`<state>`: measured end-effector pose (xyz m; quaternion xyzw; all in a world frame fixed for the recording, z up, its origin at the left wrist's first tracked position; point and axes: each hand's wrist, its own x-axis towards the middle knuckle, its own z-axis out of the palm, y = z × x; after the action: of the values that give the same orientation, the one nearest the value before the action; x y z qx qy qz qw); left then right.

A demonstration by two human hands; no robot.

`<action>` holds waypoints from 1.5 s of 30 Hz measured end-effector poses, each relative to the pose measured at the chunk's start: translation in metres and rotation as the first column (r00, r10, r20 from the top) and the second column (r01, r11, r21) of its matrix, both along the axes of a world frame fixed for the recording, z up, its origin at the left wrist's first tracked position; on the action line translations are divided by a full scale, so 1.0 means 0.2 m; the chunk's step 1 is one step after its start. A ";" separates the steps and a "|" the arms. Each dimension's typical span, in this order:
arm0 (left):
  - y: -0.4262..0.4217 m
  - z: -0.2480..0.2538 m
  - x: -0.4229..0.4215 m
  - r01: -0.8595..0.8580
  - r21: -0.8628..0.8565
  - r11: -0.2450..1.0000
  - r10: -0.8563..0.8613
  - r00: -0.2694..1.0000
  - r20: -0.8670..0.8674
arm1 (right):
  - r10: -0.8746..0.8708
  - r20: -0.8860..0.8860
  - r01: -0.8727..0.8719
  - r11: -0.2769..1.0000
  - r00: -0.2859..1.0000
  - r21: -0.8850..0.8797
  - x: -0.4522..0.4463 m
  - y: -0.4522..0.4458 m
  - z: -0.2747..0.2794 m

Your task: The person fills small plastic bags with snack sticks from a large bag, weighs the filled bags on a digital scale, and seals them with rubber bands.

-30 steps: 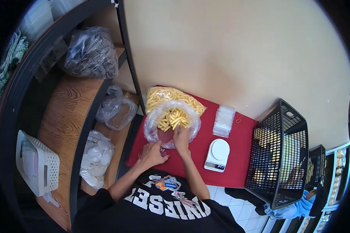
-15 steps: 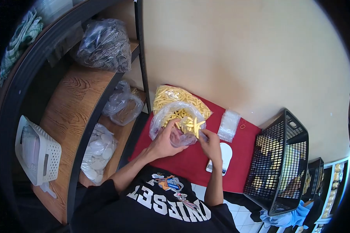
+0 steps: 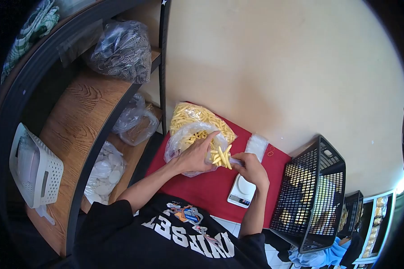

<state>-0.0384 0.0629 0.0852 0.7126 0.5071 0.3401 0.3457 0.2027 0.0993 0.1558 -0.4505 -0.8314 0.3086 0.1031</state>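
Yellow snack sticks fill the mouth of a small clear plastic bag between my two hands. My left hand is cupped against this small bag's left side, thumb stretched upward, the other fingers partly hidden. My right hand pinches the bag's right edge between thumb and fingers. Behind and under my left hand stands a larger open plastic bag with more sticks inside. A full clear bag of sticks lies behind it. The white digital scale is just below my right hand, with its pan partly covered.
Flat clear bags and rubber bands lie on the red table surface. A black crate holding packets stands at the right. Wooden shelves at the left carry bagged goods and a white basket.
My left hand has shifted over the larger bag's opening, its thumb now raised. The small bag of sticks tilts toward my right hand, which still pinches its edge. The camera view has shifted slightly.
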 end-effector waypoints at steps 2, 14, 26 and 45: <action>0.00 0.01 0.02 0.085 -0.002 0.996 -0.085 0.994 0.066 | 0.095 0.040 -0.095 0.995 0.995 -0.010 -0.04 0.03 -0.02; -0.01 -0.13 0.03 0.071 0.181 0.981 -0.081 0.995 0.050 | 0.140 0.153 -0.113 0.979 0.978 -0.172 -0.20 0.17 -0.16; 0.05 -0.22 0.05 -0.205 0.209 0.956 0.201 0.979 0.043 | 0.032 0.186 -0.009 0.992 0.982 -0.123 -0.17 0.28 -0.12; 0.02 -0.22 0.05 -0.181 0.208 0.961 0.208 0.971 -0.114 | 0.002 0.285 0.026 0.995 0.959 -0.095 -0.22 0.26 0.01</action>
<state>-0.0287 0.0668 0.0410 0.7110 0.5611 0.3717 0.2036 0.1578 0.1522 0.1580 -0.4998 -0.8188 0.2801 -0.0378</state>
